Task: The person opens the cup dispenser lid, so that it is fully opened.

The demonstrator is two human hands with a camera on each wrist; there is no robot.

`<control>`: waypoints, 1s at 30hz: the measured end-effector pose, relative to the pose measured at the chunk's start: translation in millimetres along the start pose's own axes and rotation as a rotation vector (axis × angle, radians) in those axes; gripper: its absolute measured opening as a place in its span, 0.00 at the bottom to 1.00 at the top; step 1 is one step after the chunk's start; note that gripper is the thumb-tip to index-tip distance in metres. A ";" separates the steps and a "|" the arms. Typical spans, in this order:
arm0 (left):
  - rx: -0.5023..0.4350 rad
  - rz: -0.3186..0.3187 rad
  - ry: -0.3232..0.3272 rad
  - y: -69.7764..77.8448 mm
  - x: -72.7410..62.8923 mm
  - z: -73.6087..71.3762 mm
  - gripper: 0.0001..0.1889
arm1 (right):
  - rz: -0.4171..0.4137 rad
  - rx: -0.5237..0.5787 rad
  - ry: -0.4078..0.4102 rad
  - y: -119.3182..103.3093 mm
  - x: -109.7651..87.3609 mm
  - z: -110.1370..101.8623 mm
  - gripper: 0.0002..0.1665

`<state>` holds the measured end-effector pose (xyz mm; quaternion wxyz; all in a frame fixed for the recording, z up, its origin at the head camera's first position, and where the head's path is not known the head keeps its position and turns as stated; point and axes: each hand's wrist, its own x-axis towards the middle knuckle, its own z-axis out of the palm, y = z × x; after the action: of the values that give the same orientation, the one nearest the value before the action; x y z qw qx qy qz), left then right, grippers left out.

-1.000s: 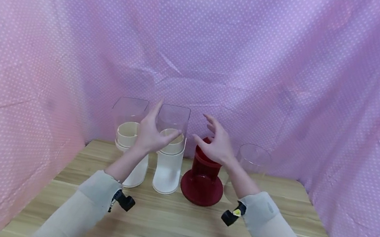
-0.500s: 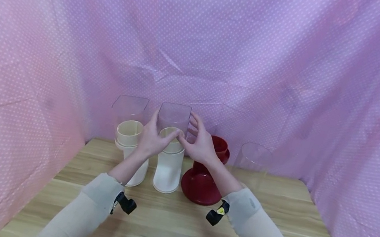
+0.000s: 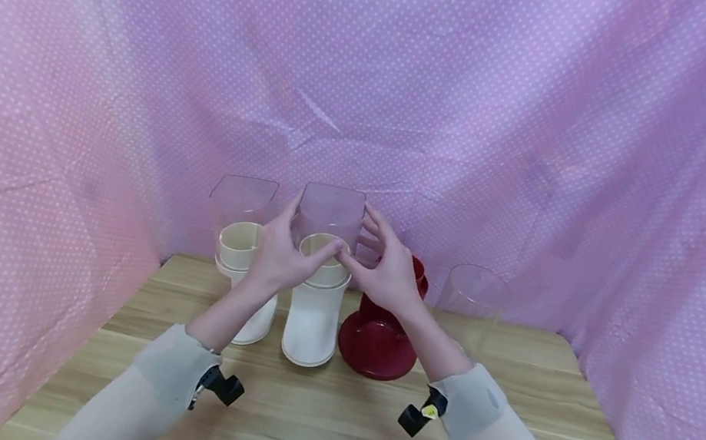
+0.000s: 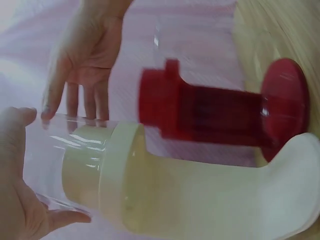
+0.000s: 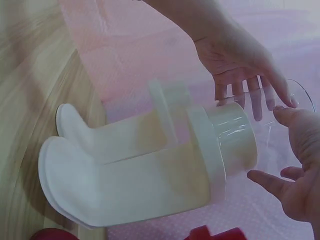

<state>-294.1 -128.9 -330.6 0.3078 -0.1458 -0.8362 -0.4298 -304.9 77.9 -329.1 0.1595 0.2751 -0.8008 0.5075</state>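
Observation:
Both hands are at the middle white stand (image 3: pixel 310 330), which has a cream ring and a clear square-mouthed container (image 3: pixel 332 203) on top. My left hand (image 3: pixel 280 258) holds the container's left side and my right hand (image 3: pixel 383 276) its right side, fingers bent round the walls. The thumbs meet in front of it in the head view. In the left wrist view, the cream ring (image 4: pixel 85 165) shows through the clear wall between the hands. The stand's foot (image 5: pixel 65 185) is seen close to the wooden table in the right wrist view.
Left of it stands a similar white stand (image 3: pixel 255 322) with its own clear container (image 3: pixel 243 194). On the right is a red stand (image 3: pixel 376 348) with a round base. Beyond that sits a clear cylinder (image 3: pixel 474 291). Pink dotted cloth (image 3: pixel 379 61) hangs behind the wooden table (image 3: pixel 317 432).
My right hand has come left from over the red stand to the middle clear container, opposite my left hand. In the last half second the middle stand has shifted slightly towards me, its top rightward.

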 end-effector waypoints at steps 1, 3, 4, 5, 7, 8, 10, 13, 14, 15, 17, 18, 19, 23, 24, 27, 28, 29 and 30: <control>0.001 0.014 -0.007 6.2 -1.6 -3.6 0.57 | -0.002 0.000 0.004 -4.4 -3.3 -3.8 0.53; 0.000 0.041 -0.031 19.5 -5.7 -11.0 0.58 | -0.005 0.010 0.009 -12.6 -10.3 -12.0 0.53; -0.001 0.056 -0.043 25.2 -7.9 -14.0 0.59 | -0.004 0.015 0.009 -16.4 -14.2 -16.4 0.53; 0.001 0.070 -0.053 31.6 -10.4 -17.0 0.59 | -0.003 0.024 0.007 -20.0 -18.1 -20.7 0.53; 0.011 0.092 -0.077 42.4 -15.8 -22.0 0.58 | -0.005 0.024 0.008 -27.0 -26.9 -29.2 0.54; 0.012 0.104 -0.090 47.0 -18.5 -23.6 0.58 | -0.005 0.016 0.010 -29.8 -31.3 -33.3 0.54; 0.014 0.120 -0.117 54.7 -24.0 -26.1 0.57 | -0.006 -0.011 0.012 -34.9 -39.5 -40.5 0.54; 0.006 0.143 -0.150 64.1 -32.1 -27.7 0.56 | -0.028 -0.046 0.012 -39.9 -50.7 -49.9 0.54; 0.001 0.153 -0.156 66.1 -34.4 -27.3 0.55 | -0.039 -0.058 0.014 -40.8 -54.1 -52.4 0.54; -0.005 0.162 -0.159 68.5 -36.9 -27.1 0.56 | -0.053 -0.062 0.017 -41.5 -57.5 -54.7 0.54; -0.018 0.188 -0.155 71.9 -41.9 -25.6 0.56 | -0.083 -0.058 0.026 -41.1 -64.5 -58.6 0.55; -0.038 0.201 -0.155 72.8 -44.4 -24.1 0.55 | -0.096 -0.055 0.032 -41.1 -68.4 -60.5 0.55; -0.059 0.210 -0.155 73.8 -47.1 -22.3 0.55 | -0.108 -0.052 0.041 -40.1 -72.4 -62.4 0.55; -0.180 0.225 -0.192 76.5 -59.1 -13.6 0.55 | -0.159 -0.031 0.074 -34.8 -89.9 -70.4 0.58; -0.206 0.225 -0.206 76.9 -61.9 -11.2 0.55 | -0.167 -0.033 0.082 -33.4 -94.2 -72.1 0.59; -0.235 0.237 -0.233 78.0 -69.5 -5.3 0.56 | -0.185 -0.038 0.092 -29.3 -105.8 -76.0 0.60; -0.236 0.243 -0.239 78.0 -71.6 -3.6 0.56 | -0.183 -0.041 0.092 -28.0 -109.4 -76.8 0.60; -0.231 0.251 -0.243 77.8 -73.6 -2.1 0.56 | -0.175 -0.042 0.089 -27.0 -112.5 -77.3 0.61; -0.224 0.258 -0.245 77.7 -75.3 -0.9 0.57 | -0.174 -0.043 0.087 -25.9 -115.2 -77.5 0.61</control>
<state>-196.4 -82.4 -329.6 0.2384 -0.3362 -0.7888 -0.4561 -199.2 171.2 -338.3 0.2434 0.3182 -0.7769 0.4858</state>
